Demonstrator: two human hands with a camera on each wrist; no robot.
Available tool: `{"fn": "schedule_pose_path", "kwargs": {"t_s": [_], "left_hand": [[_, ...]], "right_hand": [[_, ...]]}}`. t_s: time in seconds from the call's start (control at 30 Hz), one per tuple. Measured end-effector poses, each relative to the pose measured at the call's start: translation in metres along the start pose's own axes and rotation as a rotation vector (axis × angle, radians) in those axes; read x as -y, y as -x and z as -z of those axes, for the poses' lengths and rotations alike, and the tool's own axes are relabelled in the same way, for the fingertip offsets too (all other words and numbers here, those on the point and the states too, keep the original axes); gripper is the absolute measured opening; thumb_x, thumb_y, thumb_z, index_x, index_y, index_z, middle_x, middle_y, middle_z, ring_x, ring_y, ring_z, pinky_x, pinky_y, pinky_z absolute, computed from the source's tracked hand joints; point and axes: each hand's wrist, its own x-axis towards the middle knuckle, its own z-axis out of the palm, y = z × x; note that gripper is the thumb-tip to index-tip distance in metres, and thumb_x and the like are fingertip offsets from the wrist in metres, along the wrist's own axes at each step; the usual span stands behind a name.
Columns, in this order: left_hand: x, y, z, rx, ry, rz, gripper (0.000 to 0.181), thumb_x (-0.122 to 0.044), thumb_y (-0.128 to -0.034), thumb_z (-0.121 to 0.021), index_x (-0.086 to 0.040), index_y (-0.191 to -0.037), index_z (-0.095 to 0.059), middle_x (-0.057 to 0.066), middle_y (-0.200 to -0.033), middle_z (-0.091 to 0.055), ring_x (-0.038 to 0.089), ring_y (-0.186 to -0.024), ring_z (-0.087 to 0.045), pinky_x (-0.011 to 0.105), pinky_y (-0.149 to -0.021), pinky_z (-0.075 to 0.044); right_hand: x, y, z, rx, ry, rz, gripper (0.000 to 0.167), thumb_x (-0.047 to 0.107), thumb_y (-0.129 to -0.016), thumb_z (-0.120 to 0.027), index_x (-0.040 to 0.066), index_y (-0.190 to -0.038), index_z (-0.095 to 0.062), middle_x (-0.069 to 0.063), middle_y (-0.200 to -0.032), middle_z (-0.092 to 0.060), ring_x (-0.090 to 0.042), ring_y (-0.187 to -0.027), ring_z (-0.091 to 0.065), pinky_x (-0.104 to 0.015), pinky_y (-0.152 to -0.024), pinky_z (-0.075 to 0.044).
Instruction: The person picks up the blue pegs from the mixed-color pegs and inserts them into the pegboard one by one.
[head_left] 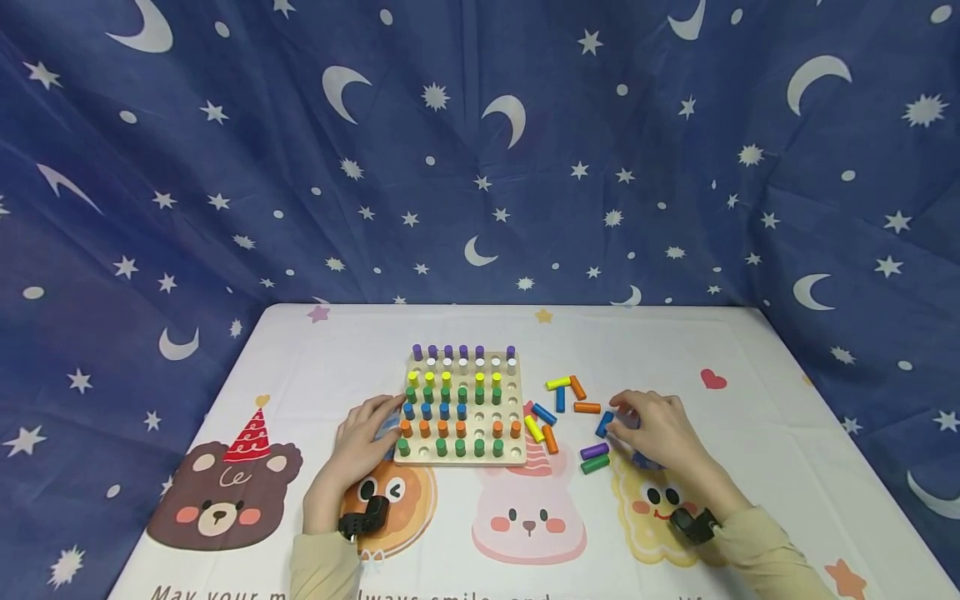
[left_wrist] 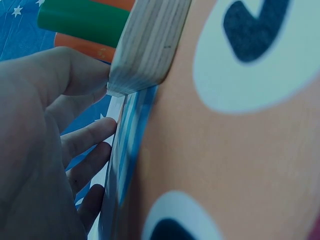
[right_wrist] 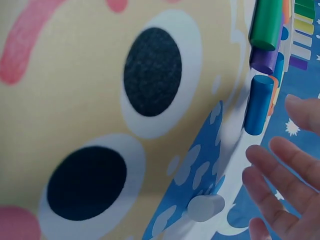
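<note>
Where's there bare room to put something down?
Free: the tablecloth left of the pegboard, above the printed bear; also right of the right hand, around the printed heart. Crowded: between the pegboard and that hand, where loose pegs lie scattered.

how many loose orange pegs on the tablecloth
3: one orange cylindrical peg farthest back, another just in front, the third leftmost of the three. The right hand may hide more.

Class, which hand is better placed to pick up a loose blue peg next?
Probably the right hand: it is open, right beside a blue peg. The left hand is at the board, on its side away from that peg.
</note>
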Motion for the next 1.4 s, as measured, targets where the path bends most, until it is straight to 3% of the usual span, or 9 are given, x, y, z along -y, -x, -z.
{"fn": "schedule_pose_path", "kwargs": {"t_s": [0.3, 0.63, 1.13, 1.4], "left_hand": [[-0.001, -0.001, 0.000, 0.002, -0.004, 0.000, 0.053, -0.022, -0.0953, -0.052, -0.021, -0.147, -0.040, 0.011, -0.150, -0.036, 0.036, -0.137, -0.027, 0.061, -0.107, -0.020], [0.000, -0.001, 0.000, 0.004, -0.010, 0.003, 0.053, -0.022, -0.0950, -0.052, -0.022, -0.147, -0.040, 0.010, -0.150, -0.036, 0.036, -0.137, -0.027, 0.061, -0.106, -0.022], [-0.001, 0.000, 0.000, 0.005, -0.006, 0.006, 0.053, -0.022, -0.0951, -0.052, -0.020, -0.147, -0.040, 0.012, -0.150, -0.035, 0.037, -0.137, -0.027, 0.062, -0.106, -0.021], [0.000, 0.000, 0.001, -0.001, -0.002, -0.001, 0.053, -0.022, -0.0951, -0.052, -0.020, -0.147, -0.041, 0.012, -0.150, -0.036, 0.037, -0.137, -0.027, 0.062, -0.106, -0.020]], "right_hand": [[-0.003, -0.004, -0.005, 0.040, 0.028, -0.031, 0.039, 0.036, -0.078, -0.077, 0.010, -0.106, -0.069, 0.002, -0.083, -0.065, -0.017, -0.080, -0.054, -0.044, -0.084, -0.031], [-0.003, -0.005, -0.009, 0.060, 0.043, -0.045, 0.041, 0.040, -0.078, -0.076, 0.010, -0.105, -0.070, -0.005, -0.097, -0.067, -0.022, -0.088, -0.056, -0.047, -0.086, -0.033], [-0.004, -0.003, -0.012, 0.054, 0.008, -0.031, 0.039, 0.038, -0.079, -0.075, 0.010, -0.105, -0.071, -0.008, -0.103, -0.066, -0.031, -0.103, -0.058, -0.053, -0.090, -0.035], [-0.002, -0.003, -0.014, 0.036, -0.032, -0.032, 0.040, 0.035, -0.077, -0.078, 0.011, -0.106, -0.067, -0.004, -0.097, -0.066, -0.026, -0.096, -0.057, -0.048, -0.087, -0.034]]}}
